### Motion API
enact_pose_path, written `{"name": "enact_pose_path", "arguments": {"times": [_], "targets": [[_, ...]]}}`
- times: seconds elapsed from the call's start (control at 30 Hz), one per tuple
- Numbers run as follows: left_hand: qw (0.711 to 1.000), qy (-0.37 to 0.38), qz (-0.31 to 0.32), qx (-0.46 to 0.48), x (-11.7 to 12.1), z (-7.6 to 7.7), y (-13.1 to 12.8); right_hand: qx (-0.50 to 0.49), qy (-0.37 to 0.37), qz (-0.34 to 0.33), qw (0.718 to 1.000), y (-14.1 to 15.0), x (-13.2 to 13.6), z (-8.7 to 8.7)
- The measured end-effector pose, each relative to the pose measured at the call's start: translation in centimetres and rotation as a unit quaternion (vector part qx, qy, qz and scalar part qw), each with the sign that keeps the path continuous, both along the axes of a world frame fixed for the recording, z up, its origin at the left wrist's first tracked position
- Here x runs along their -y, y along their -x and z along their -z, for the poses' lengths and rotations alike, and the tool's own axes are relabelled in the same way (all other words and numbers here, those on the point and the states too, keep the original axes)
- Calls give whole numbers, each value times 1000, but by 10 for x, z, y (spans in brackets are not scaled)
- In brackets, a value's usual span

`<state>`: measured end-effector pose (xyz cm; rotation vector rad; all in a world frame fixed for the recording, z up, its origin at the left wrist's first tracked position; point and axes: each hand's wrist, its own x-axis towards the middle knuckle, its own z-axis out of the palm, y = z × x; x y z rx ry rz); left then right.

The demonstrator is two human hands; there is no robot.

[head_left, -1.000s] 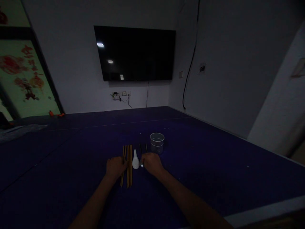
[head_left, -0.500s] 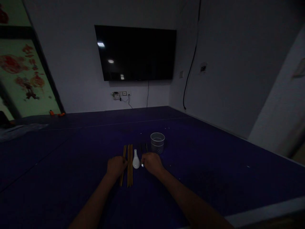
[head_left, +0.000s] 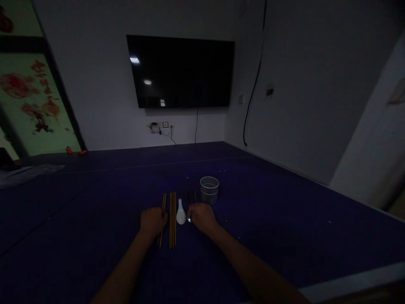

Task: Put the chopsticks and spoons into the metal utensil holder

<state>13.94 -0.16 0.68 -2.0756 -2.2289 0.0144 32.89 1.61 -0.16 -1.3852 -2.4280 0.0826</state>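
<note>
My left hand [head_left: 153, 221] is closed around a pair of wooden chopsticks [head_left: 160, 238], which lean slightly. Just right of them lie several more chopsticks [head_left: 172, 219], side by side. A white ceramic spoon [head_left: 181, 216] rests with its bowl toward me, between my two hands. My right hand [head_left: 202, 216] is closed at the neck of a metal spoon [head_left: 189, 218], whose shiny bowl shows by my fingertips. A second slim utensil handle [head_left: 195, 195] sticks out beyond that hand; its other end is hidden. Behind my right hand stands a grey metal cup [head_left: 209, 192].
Everything lies on a wide dark purple surface [head_left: 95, 219] that reaches the walls. Small white specks dot it. A clear plastic sheet [head_left: 34, 173] and orange items [head_left: 76, 151] lie far left. A television [head_left: 183, 74] hangs above wall sockets; a black cable [head_left: 253, 97] runs down the right wall.
My left hand has shifted slightly left with the pair of chopsticks, widening the gap to the others. My right hand and the things near it look nearly unchanged.
</note>
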Motion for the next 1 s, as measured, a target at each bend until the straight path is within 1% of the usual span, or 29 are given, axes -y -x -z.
{"name": "enact_pose_path", "arguments": {"times": [0.13, 0.37, 0.53, 0.7, 0.77, 0.87, 0.93, 1.0], "targets": [[1000, 0, -14, -2, 1, 0, -1, 1, 2, 2, 1000, 0, 1, -1], [1000, -1, 12, -8, -3, 3, 2, 13, -2, -5, 1000, 1, -1, 1], [1000, 13, 11, 4, -6, 5, 4, 11, -3, -10, 1000, 0, -2, 2], [1000, 2, 8, 9, -7, 7, 6, 0, -1, -6, 1000, 0, -3, 3], [1000, -6, 1, 14, -7, 5, 6, -4, -2, -8, 1000, 0, -3, 3], [999, -31, 0, 22, -5, -3, 4, -24, -7, -4, 1000, 0, -3, 4], [998, -63, 10, 25, -2, -9, 0, -55, -12, -1, 998, 0, -1, 3], [994, -99, 31, 30, 2, -15, -5, -107, -19, -3, 994, 1, 1, 2]]}}
